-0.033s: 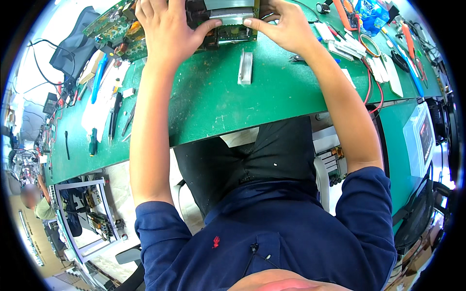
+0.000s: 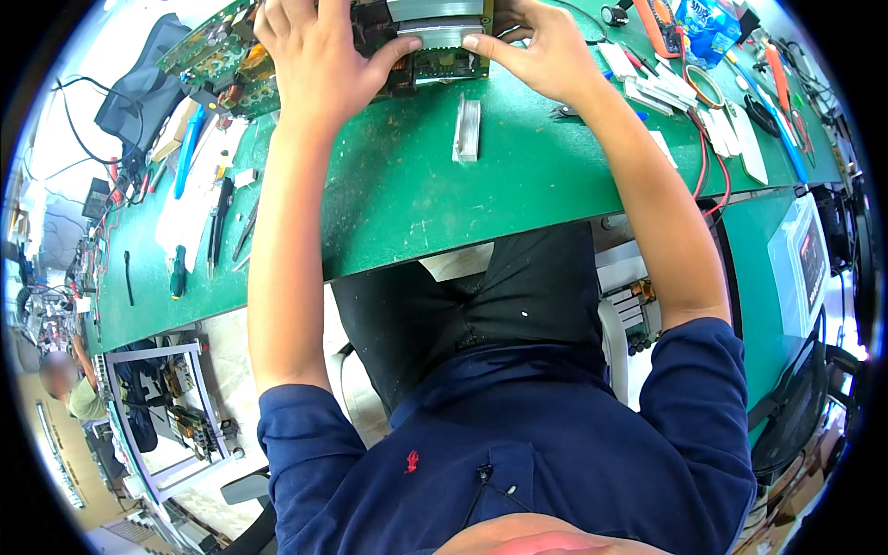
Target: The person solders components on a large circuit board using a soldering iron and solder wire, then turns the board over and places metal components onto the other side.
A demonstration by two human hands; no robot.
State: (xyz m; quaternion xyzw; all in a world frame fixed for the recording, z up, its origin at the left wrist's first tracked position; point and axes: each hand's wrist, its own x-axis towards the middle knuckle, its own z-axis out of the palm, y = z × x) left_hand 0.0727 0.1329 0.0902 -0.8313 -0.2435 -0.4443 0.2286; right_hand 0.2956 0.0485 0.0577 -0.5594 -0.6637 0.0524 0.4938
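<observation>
At the top of the view, a circuit board (image 2: 449,67) packed with parts carries silvery metal heatsinks. My left hand (image 2: 324,65) reaches over it, its thumb pressed on the left end of the near heatsink (image 2: 442,36). On the right end of that same heatsink rests the thumb of my right hand (image 2: 546,55), with its fingers curled behind at the board's side. The far fingertips of both hands are hidden or cut off. A loose ridged metal heatsink (image 2: 467,129) lies on the green bench between my forearms.
Another large circuit board (image 2: 250,69) sits at the left. Near it lie a blue tool (image 2: 190,148), a black pen-like tool (image 2: 219,222) and a green-handled screwdriver (image 2: 178,270). White strips (image 2: 652,94), an orange meter (image 2: 657,28) and red wires (image 2: 708,171) crowd the right. A person (image 2: 79,388) is far left.
</observation>
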